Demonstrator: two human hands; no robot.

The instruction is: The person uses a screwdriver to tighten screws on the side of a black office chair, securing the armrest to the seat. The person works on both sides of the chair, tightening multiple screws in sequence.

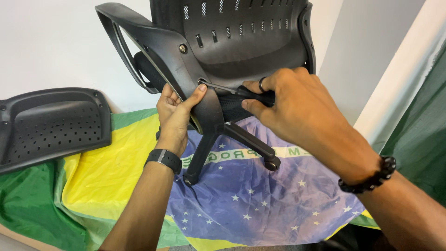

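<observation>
A black office chair (pixel 241 42) lies tipped on its side, its perforated plastic back facing me. My right hand (pixel 288 100) grips the black handle of a screwdriver (pixel 241 91), whose metal tip sits at a screw on the armrest bracket (pixel 186 65). My left hand (pixel 175 114) clasps the lower edge of that bracket, thumb pressed next to the screw. A second screw (pixel 183 48) shows higher on the bracket. The chair's wheeled base (pixel 251 144) pokes out below my hands.
A separate black perforated chair panel (pixel 51 125) lies at the left. A green, yellow and blue flag cloth (pixel 246 195) covers the floor under everything. A white wall stands behind, and green fabric (pixel 418 144) hangs at the right.
</observation>
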